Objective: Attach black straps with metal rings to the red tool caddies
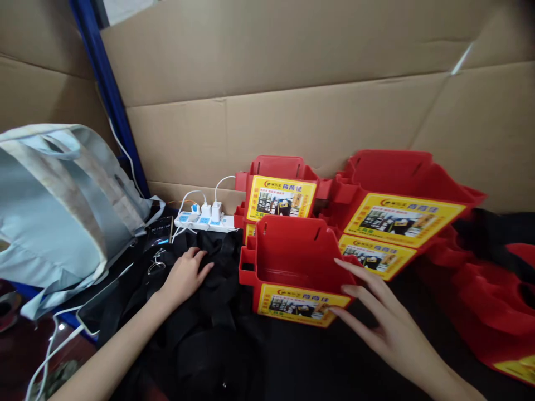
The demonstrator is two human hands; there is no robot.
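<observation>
Although yellow labels with small photos and red-and-blue Chinese print are carried on every red bin, the characters are too small to be read. The nearest red bin [292, 267], an open-topped plastic tray with slotted back wall, is set on black cloth [217, 312] in front of a stack of red bins [397, 195]. Its right front corner is touched by the right hand [384, 317], fingers spread wide. The left hand [186, 273] is laid flat on the cloth, fingers loosely open, holding nothing. A white power strip [204, 220] is seen behind.
</observation>
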